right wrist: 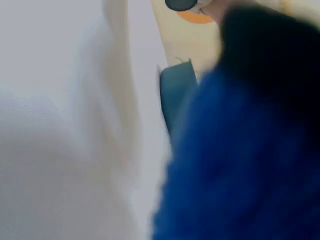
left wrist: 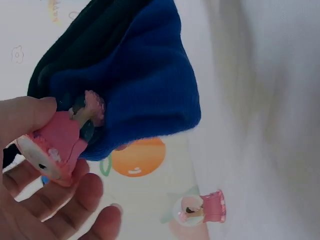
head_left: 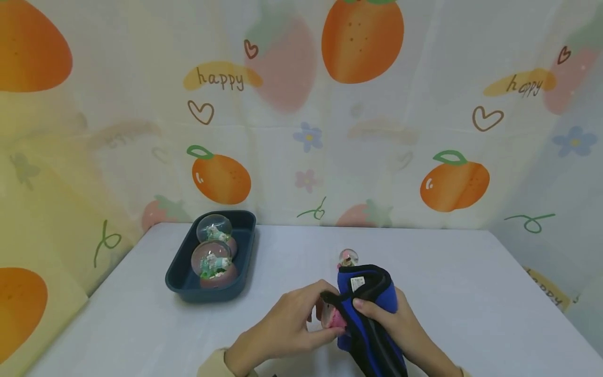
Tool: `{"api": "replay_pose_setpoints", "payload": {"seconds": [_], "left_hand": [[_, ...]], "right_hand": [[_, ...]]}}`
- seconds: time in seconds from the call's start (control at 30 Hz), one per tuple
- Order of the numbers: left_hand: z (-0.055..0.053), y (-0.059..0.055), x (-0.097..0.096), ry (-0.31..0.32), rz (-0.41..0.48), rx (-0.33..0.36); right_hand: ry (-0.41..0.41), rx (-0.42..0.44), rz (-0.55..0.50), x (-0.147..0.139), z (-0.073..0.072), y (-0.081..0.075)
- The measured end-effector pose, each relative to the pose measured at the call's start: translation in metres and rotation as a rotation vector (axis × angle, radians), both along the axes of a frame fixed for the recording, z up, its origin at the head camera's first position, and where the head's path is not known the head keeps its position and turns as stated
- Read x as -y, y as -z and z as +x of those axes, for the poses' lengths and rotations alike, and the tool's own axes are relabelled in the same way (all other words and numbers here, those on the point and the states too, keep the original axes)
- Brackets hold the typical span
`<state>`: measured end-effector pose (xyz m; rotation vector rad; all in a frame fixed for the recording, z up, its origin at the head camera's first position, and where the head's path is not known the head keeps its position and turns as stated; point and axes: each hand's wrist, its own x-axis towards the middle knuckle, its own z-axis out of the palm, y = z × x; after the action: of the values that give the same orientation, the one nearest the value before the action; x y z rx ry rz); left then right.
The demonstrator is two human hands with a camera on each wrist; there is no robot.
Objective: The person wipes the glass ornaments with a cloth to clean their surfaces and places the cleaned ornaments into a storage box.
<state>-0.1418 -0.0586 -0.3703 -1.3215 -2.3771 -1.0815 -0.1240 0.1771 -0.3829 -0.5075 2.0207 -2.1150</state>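
My left hand holds a small pink-based snow globe between thumb and fingers. In the left wrist view, its underside tilts toward the palm. Its clear dome, with a little figure inside, lies against a soft blue-and-black cloth piece that carries a white label. My right hand grips this cloth, thumb across its front and the other fingers mostly hidden behind. Just beyond the cloth, a second small snow globe with a pink base stands upright on the table.
A dark blue-green tray sits at the back left of the white table. Two larger snow globes with pinkish bases are in it. Behind the table hangs a fruit-printed curtain.
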Motion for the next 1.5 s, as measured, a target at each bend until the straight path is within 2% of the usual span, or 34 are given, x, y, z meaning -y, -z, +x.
{"api": "replay_pose_setpoints", "payload": {"seconds": [0.13, 0.23, 0.4, 0.5, 0.6, 0.73, 0.83, 0.93, 1.07, 1.13, 1.27, 1.37, 1.5], "left_hand": [[0.001, -0.004, 0.0, 0.021, 0.046, -0.137], [0.001, -0.005, -0.001, 0.02, 0.069, -0.19], [0.001, -0.002, 0.0, -0.03, 0.06, -0.092], [0.001, 0.0, 0.001, -0.063, 0.037, -0.027], [0.001, 0.0, 0.001, -0.068, 0.01, 0.012], [0.0, -0.002, 0.001, -0.057, -0.009, 0.057], [0.001, -0.002, 0.0, -0.058, -0.004, 0.05], [0.002, -0.003, -0.001, -0.061, 0.024, -0.014], [0.001, -0.004, -0.001, -0.057, 0.074, -0.125], [0.001, -0.003, -0.002, -0.047, 0.089, -0.148], [-0.001, -0.002, -0.001, -0.04, 0.083, -0.12], [-0.002, -0.002, -0.001, -0.058, 0.063, -0.046], [-0.004, -0.001, 0.001, -0.067, 0.041, 0.046]], "right_hand": [[-0.182, 0.067, -0.058, -0.004, -0.003, 0.0], [-0.188, 0.055, -0.041, -0.004, -0.003, 0.0], [-0.051, -0.067, 0.054, 0.0, 0.0, -0.002], [-0.003, -0.117, 0.09, 0.003, 0.001, -0.003], [0.043, -0.119, 0.101, 0.004, 0.002, -0.003], [0.085, -0.075, 0.078, 0.005, 0.004, -0.003], [0.092, -0.032, 0.047, 0.003, 0.003, -0.003], [0.007, 0.008, -0.015, 0.0, 0.001, -0.001], [-0.189, 0.055, -0.096, -0.005, -0.001, 0.001], [-0.226, 0.056, -0.108, -0.006, -0.001, 0.002], [-0.149, 0.029, -0.083, -0.004, 0.001, 0.0], [-0.055, -0.005, -0.032, -0.002, 0.003, -0.003], [0.024, -0.047, 0.01, 0.0, 0.004, -0.006]]}}
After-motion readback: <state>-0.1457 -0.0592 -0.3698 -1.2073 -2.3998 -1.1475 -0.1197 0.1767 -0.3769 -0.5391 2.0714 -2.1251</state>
